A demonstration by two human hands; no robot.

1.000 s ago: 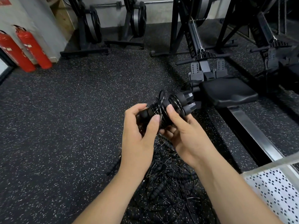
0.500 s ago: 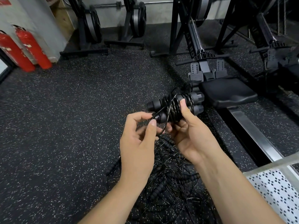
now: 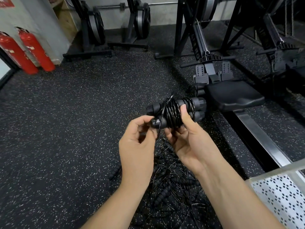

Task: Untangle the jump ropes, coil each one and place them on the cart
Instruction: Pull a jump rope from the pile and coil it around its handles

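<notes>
Your left hand has come off the handle ends it was cupping a second ago and dropped lower. Its fingers are curled, and thumb and forefinger pinch the loose tail of cable just beside the lower handle's left end. The coiled rope has swung round in that time and now lies level across your right hand. That hand grips it from below, with the thumb pressed flat on the wraps so they cannot spring off.

Both handles now show side by side with the cable wound round their middle, so I judge this rope free of the rest and very nearly coiled. What seems left is to tuck or wind on that short tail (how much of it remains is hidden behind your left fingers).

The cart shows at the near right, well apart from the bundle, and nothing of this rope is on it yet. The tangled pile lies on the floor under your wrists, near the cart's left edge, so most of the job is still ahead.
</notes>
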